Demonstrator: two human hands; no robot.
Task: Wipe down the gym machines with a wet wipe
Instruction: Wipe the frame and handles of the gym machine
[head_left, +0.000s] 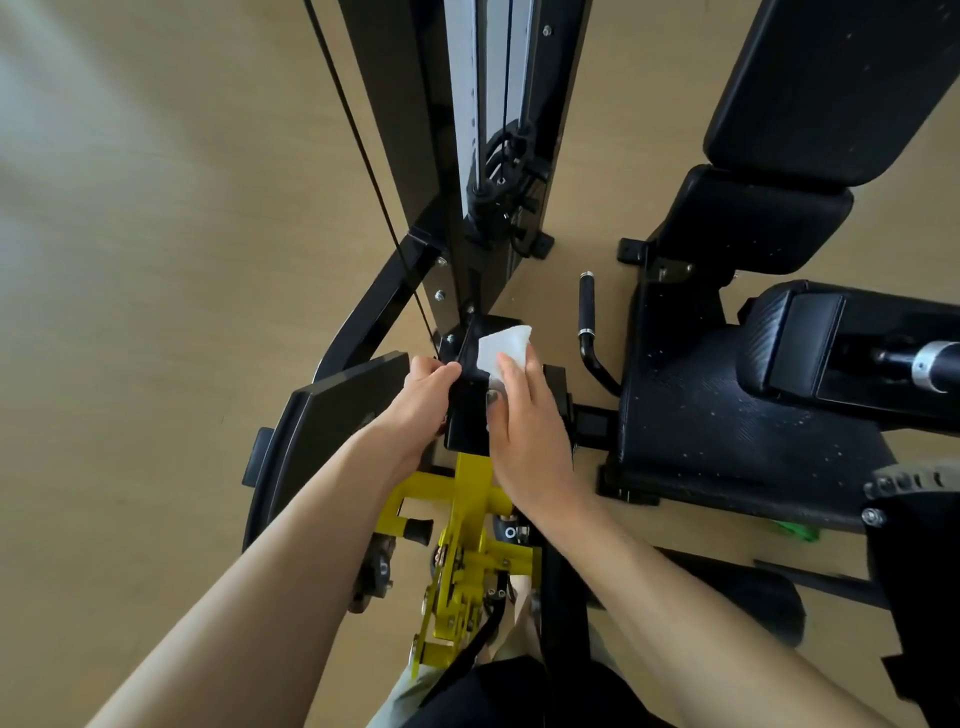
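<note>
We see a bright, evenly lit scene, soft daylight spreading over the tan floor (171, 218), which washes out to a pale haze at the upper left. Shadows stay faint. A dull sheen lies on the black seat pad (727, 415). Straight lines bow outward toward the edges from the wide-angle lens. The floor at left looks smeared; the centre is reasonably sharp.

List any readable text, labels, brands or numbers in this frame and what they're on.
None readable.
Grey upright panel of the machine: a column of small dark marks down its edge, too small and blurred to read.
Small round part by the yellow frame: a pale ring-shaped mark, not clearly a character.
Wet wipe, black pad and seat: no print visible.
</note>
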